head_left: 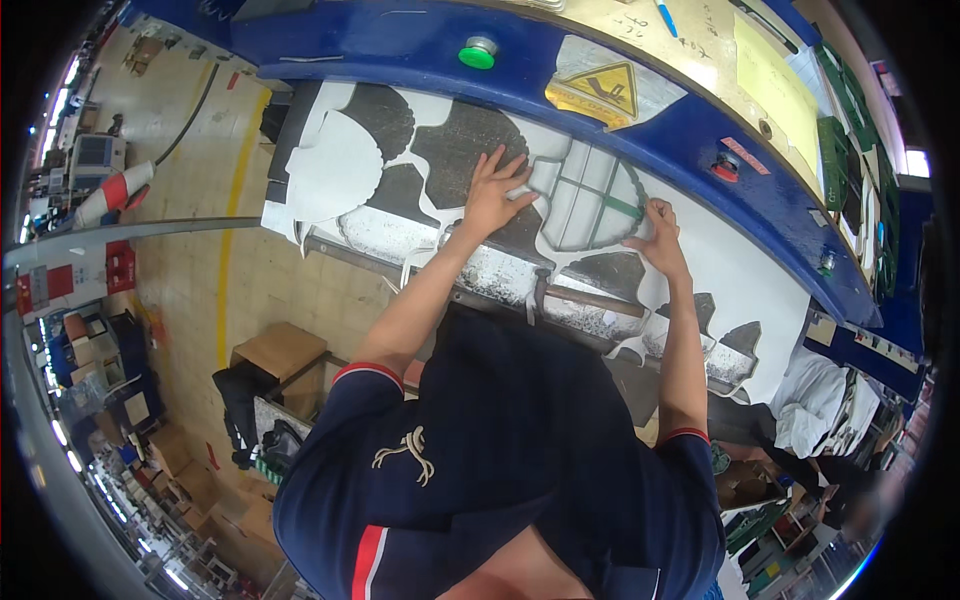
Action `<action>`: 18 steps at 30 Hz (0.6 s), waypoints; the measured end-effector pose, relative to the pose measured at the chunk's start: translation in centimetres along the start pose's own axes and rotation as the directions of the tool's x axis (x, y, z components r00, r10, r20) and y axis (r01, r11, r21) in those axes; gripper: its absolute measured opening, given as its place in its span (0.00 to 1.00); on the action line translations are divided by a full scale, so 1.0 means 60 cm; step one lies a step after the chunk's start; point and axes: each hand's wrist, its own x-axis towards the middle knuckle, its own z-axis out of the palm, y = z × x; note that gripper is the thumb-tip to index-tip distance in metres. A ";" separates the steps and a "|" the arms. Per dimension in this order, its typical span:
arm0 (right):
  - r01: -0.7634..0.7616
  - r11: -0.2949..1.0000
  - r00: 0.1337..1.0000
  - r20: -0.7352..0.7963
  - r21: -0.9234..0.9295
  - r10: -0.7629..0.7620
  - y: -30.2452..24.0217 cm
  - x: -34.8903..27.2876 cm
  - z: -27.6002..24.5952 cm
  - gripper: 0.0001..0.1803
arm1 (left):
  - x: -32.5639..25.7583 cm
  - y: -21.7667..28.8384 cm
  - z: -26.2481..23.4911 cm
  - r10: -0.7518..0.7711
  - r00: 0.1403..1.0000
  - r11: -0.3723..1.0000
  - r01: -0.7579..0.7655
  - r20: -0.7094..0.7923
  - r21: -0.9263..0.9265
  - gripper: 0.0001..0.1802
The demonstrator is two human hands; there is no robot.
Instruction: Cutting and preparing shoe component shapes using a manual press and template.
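Basically, both hands were at the green-barred frame (606,195), which lay flat on a white sheet (740,290) on the bench (292,125), btwn the hands. L hand (490,195) lay palm down over the sheet, fingers (512,168) spread wide, nothing gripped; its thumb pointed twd the frame's L edge, contact unclear. R hand (660,235) was at the frame's R edge, thumb & fingers parted; couldn't tell if they had hold of the rim. Sheet had several big scalloped cut-outs, dark surface showing thru. White rounded piece (335,160) w/ scalloped edge lay at far L. Blue beam (390,50) ran beyond, w/ green button (478,57) & yellow warning triangle (605,85).
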 end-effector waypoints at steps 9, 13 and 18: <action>0.062 0.998 0.998 -0.010 -0.026 -0.062 0.014 0.010 0.000 0.48 | -0.008 0.000 0.009 -0.016 0.997 0.995 0.009 -0.072 -0.096 0.20; 0.073 0.997 0.997 -0.001 0.013 -0.073 0.004 -0.001 0.000 0.46 | -0.008 0.004 0.001 -0.008 0.996 0.997 0.001 -0.086 -0.082 0.20; 0.073 0.997 0.997 -0.003 0.013 -0.072 0.005 0.000 0.000 0.43 | -0.009 -0.001 0.004 -0.015 0.997 0.995 0.008 -0.073 -0.096 0.19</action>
